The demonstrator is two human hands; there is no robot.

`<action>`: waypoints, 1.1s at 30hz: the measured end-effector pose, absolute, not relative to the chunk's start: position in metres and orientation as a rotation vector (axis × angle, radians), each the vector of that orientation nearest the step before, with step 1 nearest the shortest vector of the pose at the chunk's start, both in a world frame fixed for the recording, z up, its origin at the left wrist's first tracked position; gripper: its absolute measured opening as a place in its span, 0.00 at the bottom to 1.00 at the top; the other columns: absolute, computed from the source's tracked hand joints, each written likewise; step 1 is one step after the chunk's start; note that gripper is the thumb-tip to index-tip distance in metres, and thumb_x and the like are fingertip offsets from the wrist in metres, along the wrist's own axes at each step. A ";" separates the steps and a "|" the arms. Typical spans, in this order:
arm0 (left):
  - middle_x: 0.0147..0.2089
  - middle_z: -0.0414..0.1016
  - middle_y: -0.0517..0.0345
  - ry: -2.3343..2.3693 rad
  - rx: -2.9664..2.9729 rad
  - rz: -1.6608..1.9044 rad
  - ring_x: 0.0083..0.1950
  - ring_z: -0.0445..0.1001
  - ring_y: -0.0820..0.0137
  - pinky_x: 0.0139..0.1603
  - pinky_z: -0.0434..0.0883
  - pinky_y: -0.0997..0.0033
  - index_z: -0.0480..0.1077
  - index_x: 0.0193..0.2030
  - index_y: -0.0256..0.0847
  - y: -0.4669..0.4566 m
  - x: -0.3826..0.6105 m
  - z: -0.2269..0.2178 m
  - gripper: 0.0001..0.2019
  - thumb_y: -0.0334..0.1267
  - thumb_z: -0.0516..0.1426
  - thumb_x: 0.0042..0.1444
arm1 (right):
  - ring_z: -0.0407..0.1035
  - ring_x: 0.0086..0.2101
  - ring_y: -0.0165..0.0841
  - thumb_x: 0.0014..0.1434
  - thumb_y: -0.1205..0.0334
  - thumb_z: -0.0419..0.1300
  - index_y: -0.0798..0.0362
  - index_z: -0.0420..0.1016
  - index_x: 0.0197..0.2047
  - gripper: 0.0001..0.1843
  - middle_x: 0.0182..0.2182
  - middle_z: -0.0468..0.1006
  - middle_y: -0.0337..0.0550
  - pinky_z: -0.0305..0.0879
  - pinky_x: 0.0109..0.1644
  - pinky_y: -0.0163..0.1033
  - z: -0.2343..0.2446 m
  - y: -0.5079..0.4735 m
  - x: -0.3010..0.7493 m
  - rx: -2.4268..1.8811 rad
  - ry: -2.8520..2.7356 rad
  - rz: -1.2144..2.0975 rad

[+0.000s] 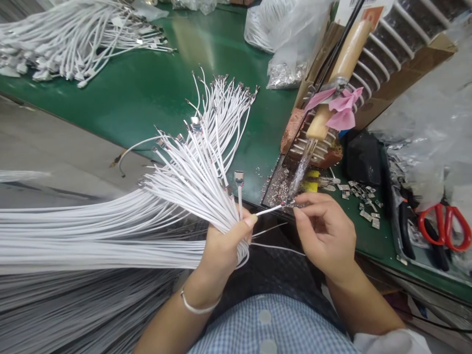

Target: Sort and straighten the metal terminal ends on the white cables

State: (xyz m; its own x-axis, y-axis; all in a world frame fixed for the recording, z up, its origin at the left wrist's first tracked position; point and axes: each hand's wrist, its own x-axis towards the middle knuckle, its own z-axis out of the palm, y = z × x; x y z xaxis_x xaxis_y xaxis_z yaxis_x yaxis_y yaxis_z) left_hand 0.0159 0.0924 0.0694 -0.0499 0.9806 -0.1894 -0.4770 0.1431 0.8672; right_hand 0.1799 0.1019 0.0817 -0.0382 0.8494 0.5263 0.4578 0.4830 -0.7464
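Note:
My left hand is closed round a thick bundle of white cables whose ends fan up and to the right, many tipped with small metal connectors. Thumb and finger of that hand also steer a single white cable toward the right. My right hand pinches a small metal connector at that cable's end, right under the tip of a soldering iron. The iron has a wooden handle and rests tilted on a wire stand.
The green worktable holds another pile of white cables at the far left, plastic bags of metal parts, loose metal shells, a black block and red-handled scissors on a tray at right.

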 end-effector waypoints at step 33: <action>0.14 0.60 0.66 0.969 0.686 1.305 0.16 0.57 0.77 0.18 0.55 0.75 0.66 0.22 0.39 0.096 0.012 0.074 0.06 0.34 0.59 0.45 | 0.70 0.37 0.37 0.51 0.73 0.59 0.50 0.71 0.31 0.08 0.36 0.74 0.44 0.68 0.41 0.45 0.086 0.101 0.177 -1.166 -1.681 0.436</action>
State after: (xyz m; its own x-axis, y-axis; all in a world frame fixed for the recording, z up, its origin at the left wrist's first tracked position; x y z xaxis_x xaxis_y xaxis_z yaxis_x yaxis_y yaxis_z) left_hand 0.0122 0.0958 0.0745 -0.0124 0.9805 -0.1963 -0.4714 0.1675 0.8659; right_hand 0.1765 0.1006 0.0857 -0.0323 0.8515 0.5234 0.4899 0.4699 -0.7343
